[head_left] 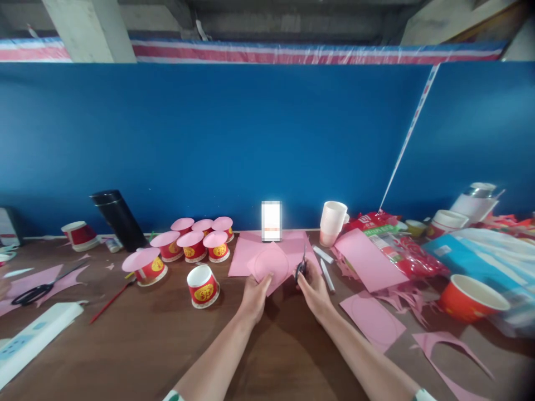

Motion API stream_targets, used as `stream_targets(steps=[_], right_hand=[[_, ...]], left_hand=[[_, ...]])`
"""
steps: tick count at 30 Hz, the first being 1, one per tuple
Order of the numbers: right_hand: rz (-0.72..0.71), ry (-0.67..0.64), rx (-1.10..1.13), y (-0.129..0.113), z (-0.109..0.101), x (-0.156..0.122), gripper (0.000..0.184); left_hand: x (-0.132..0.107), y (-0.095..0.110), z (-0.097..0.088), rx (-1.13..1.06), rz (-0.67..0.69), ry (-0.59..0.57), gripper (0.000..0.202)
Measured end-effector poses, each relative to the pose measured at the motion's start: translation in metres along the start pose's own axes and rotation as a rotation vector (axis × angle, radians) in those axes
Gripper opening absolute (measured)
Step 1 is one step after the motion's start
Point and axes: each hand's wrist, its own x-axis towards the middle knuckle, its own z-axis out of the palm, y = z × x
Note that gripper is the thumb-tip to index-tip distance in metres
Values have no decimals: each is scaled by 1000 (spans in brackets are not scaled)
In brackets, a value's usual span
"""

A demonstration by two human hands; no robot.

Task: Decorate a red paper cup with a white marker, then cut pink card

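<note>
Between thumb and fingers, my left hand (256,298) grips the lower left edge of a pink paper square (271,263) with a circle drawn on it. My right hand (314,287) is closed round the handles of a pair of scissors (301,268), blades pointing up and away, just right of the paper and apart from it. Under both lies a larger pink sheet (242,253). To the left of my left hand stands a red paper cup (203,287) with a yellow emblem, its white end up. Several similar cups behind it carry pink paper discs (191,239).
Left are a black flask (119,220), a red brush (112,302), another pair of scissors (35,293) and a power strip (35,342). A phone (271,223) leans at the back. Right are stacked white cups (333,220), white sticks (327,274), red packets (418,253), an orange cup (474,301) and paper scraps (455,340).
</note>
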Motion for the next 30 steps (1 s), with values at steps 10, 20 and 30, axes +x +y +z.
stream_targets(steps=[10,20,30], right_hand=[[139,-57,198,-15,4,1,48],[218,-290,256,-25,-2,-3,45],[249,-380,171,-23,-5,-3,37]], left_hand=[[7,-6,-7,-45,5,-74,45],[13,6,-11,-35,-95,63,35],[12,5,-12,-32,-100,39,37]])
